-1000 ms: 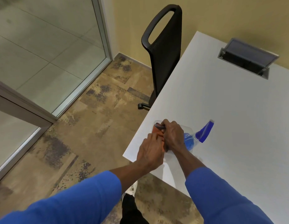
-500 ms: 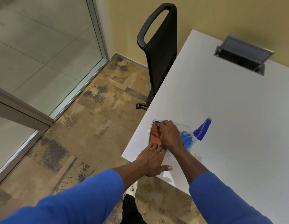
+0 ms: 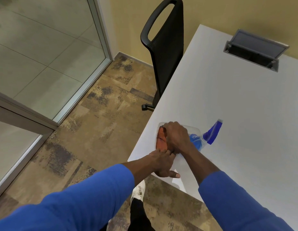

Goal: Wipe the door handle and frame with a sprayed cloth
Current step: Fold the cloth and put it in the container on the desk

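An orange cloth [image 3: 161,139] lies over a clear spray bottle [image 3: 197,130] that rests on its side near the white table's near-left corner. The bottle holds blue liquid, and its blue trigger head [image 3: 213,132] points to the right. My right hand [image 3: 177,136] lies on top of the cloth with its fingers curled over it. My left hand [image 3: 163,165] rests at the table edge, thumb out, fingertips touching the cloth's near end. The glass door with its aluminium frame [image 3: 101,39] stands at the left. No door handle is in view.
A black office chair [image 3: 165,52] is tucked against the far left side of the white table [image 3: 244,105]. A grey cable box with a raised lid [image 3: 254,49] sits in the table at the back. Patterned brown carpet [image 3: 98,130] lies between table and door.
My left hand has slid off the cloth toward me and now sits at the table edge. My right hand has stayed on the cloth. The view has shifted slightly.
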### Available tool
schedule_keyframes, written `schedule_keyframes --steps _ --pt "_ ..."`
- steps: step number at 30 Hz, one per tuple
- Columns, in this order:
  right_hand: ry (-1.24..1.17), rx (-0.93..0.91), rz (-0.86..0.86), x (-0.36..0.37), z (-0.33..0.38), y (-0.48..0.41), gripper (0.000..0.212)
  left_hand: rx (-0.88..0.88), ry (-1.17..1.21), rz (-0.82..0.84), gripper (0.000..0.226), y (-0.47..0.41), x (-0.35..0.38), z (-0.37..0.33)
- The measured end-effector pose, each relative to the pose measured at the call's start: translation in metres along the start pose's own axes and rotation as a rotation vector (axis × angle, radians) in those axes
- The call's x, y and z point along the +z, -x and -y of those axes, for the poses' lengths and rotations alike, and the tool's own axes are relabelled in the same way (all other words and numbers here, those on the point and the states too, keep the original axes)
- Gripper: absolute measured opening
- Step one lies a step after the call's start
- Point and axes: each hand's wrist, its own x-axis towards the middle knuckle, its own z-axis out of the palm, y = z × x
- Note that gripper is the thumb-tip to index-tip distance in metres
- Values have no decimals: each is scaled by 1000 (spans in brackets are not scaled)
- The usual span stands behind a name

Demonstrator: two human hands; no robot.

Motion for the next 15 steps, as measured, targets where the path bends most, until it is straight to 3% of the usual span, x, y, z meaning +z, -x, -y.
schedule_keyframes --steps 3,10,15 --pt "-41 -36 4 4 3 3 47 3 -40 -19 103 -3 3 2" --pt "-149 -1 227 10 -1 1 43 18 -70 -38 104 -10 6 4" --pt "-231 121 204 13 -3 3 55 34 -188 -86 105 -10 17 6"
